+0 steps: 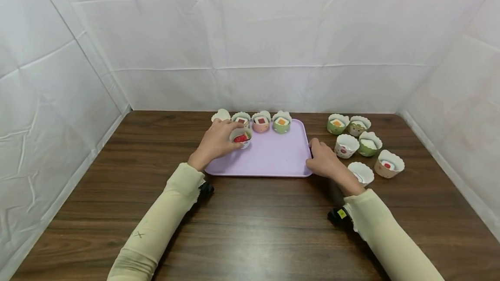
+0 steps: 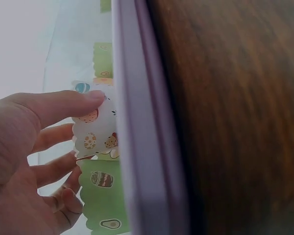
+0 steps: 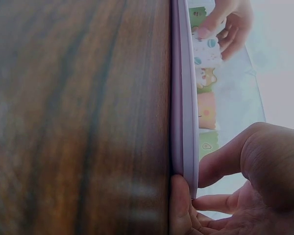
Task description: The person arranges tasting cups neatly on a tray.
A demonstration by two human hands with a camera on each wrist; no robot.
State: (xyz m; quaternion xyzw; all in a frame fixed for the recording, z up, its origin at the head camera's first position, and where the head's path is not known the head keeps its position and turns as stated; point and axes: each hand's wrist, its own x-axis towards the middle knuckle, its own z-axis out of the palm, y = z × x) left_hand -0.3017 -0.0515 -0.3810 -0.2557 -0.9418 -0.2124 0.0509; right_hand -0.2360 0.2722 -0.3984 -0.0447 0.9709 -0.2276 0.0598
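My left hand (image 1: 216,141) pinches a white printed paper baking cup (image 2: 99,128) between thumb and fingers, over the left part of a lilac tray (image 1: 273,156). Something red with a bit of green lies in this cup. Along the tray's back edge stand several more baking cups, among them a pink one (image 1: 261,128) and a green one (image 1: 281,129), with small squares inside. At the tray's right edge, my right hand (image 1: 325,159) grips the rim, thumb above and fingers at the underside, as the right wrist view shows.
Right of the tray several baking cups stand in a loose group on the brown wooden table (image 1: 250,220), including a white cup (image 1: 346,146) and a beige cup (image 1: 384,170) with a red dot inside. White sheeting (image 1: 273,47) hangs behind the table and along both sides.
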